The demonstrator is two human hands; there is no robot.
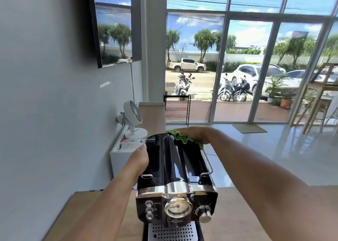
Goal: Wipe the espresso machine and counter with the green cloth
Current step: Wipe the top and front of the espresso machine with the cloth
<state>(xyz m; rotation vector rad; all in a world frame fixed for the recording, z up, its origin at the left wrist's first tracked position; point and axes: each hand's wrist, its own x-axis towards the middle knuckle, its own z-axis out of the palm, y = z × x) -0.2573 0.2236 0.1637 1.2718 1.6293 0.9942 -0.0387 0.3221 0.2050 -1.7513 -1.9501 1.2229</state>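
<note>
Here's the glossy black and chrome espresso machine sitting on the pale wooden table, its front panel facing the camera with a round chrome gauge, three small buttons to the gauge's left and a chrome knob to its right, and a perforated metal drip tray just below. Up on the machine's top, at the far right corner, there's the crumpled green cloth, and the right hand is pressed flat down on it, fingers spread over the fabric, so the cloth is pinned between palm and the black lid. The cloth bunches out in ruffled folds from under the hand toward the machine's centre, with one edge trailing down along the right wire rail. Over on the machine's left side, the left hand is clamped around the upper left edge, fingers curled over the side next to the chrome rail, steadying the body; it holds the machine and no cloth. So the cloth lies entirely under the right hand, well apart from the left hand, with the width of the lid between them. Beyond the machine's far left corner stands a small white desk fan on a white cabinet, a printed leaflet lying just beside the fan's base.
</note>
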